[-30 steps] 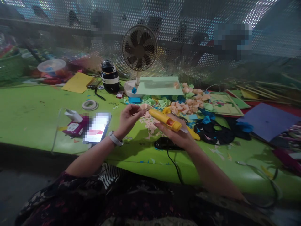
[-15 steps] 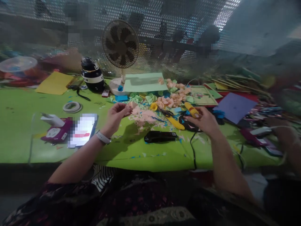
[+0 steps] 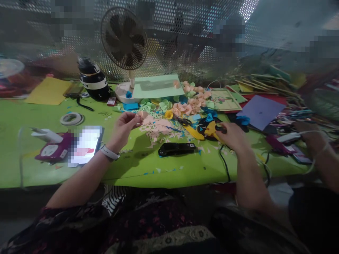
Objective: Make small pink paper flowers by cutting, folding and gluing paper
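Observation:
My left hand point(image 3: 125, 127) pinches a small folded piece of peach paper point(image 3: 142, 115) above a heap of pale pink paper scraps point(image 3: 161, 127). On the other side, my right hand point(image 3: 231, 135) is closed round a yellow glue gun point(image 3: 211, 129), low over a dark round object point(image 3: 202, 124). A black cord point(image 3: 225, 164) runs down from near that hand to the table edge. Between the hands lie black-handled scissors point(image 3: 183, 121), a curved yellow object point(image 3: 195, 133) and a small yellow paper flower point(image 3: 168, 114). Nearer to me rests a black stapler point(image 3: 177, 149).
Peach paper flowers point(image 3: 189, 105) are piled behind, beside a green sheet point(image 3: 157, 86) and a fan point(image 3: 124, 38). To the left are a phone point(image 3: 87, 144), a tape roll point(image 3: 71, 119) and a black bottle point(image 3: 94, 81). Another person's arm point(image 3: 315, 144) reaches in at right.
My right hand has lowered the glue gun and turned it towards the dark round object. My left hand keeps its pinch on the paper. The whole view has shifted a little.

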Action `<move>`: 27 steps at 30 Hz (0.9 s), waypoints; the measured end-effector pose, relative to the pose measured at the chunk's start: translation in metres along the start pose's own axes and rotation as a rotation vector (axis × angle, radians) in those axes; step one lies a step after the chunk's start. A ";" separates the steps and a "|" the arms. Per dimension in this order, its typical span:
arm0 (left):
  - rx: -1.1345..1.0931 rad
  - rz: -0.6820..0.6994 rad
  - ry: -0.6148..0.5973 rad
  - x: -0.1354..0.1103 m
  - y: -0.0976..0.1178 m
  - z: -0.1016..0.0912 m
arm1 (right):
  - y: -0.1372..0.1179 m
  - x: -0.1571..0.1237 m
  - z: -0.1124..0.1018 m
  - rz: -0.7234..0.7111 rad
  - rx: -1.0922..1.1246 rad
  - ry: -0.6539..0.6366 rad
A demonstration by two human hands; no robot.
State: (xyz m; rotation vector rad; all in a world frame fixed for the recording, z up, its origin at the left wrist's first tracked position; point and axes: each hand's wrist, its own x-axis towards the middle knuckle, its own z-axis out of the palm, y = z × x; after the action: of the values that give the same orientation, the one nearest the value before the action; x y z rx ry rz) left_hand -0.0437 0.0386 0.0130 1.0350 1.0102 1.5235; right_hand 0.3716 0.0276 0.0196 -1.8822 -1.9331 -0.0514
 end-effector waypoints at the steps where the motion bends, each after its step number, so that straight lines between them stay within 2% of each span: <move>1: 0.005 0.005 -0.003 0.000 0.000 0.000 | -0.013 0.003 -0.004 -0.028 0.032 -0.007; 3: 0.017 0.014 -0.011 0.000 -0.001 0.000 | -0.044 0.009 -0.008 -0.091 0.086 -0.073; 4: 0.024 0.015 -0.014 0.000 -0.001 0.000 | -0.062 0.012 -0.007 -0.148 0.133 -0.145; 6: 0.040 0.008 -0.019 0.000 -0.002 0.000 | -0.097 0.020 -0.002 -0.344 0.274 -0.384; 8: 0.051 -0.005 -0.024 0.001 -0.003 -0.001 | -0.129 0.026 0.007 -0.479 0.333 -0.589; 9: 0.054 -0.011 -0.027 0.001 -0.003 -0.001 | -0.143 0.029 0.011 -0.535 0.331 -0.674; 11: 0.059 -0.021 -0.037 0.001 -0.005 -0.002 | -0.163 0.032 0.020 -0.618 0.296 -0.753; 13: 0.067 -0.023 -0.043 0.001 -0.006 -0.002 | -0.175 0.034 0.025 -0.633 0.228 -0.768; 15: 0.082 -0.018 -0.047 0.001 -0.006 -0.001 | -0.183 0.034 0.029 -0.580 0.141 -0.753; 17: 0.099 -0.015 -0.052 0.000 -0.007 0.000 | -0.188 0.033 0.032 -0.518 0.073 -0.744; 20: 0.123 -0.028 -0.058 -0.001 -0.008 0.001 | -0.190 0.031 0.038 -0.499 0.052 -0.758; 23: 0.120 -0.038 -0.060 -0.001 -0.010 0.001 | -0.187 0.034 0.045 -0.516 0.107 -0.768; 27: 0.068 -0.029 -0.050 0.001 -0.012 0.000 | -0.176 0.040 0.051 -0.495 0.348 -0.717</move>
State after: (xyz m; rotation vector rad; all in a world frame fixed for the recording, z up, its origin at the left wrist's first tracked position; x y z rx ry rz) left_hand -0.0400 0.0413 0.0014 1.0955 1.0438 1.4416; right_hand 0.1890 0.0691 0.0353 -1.2382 -2.6106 0.8553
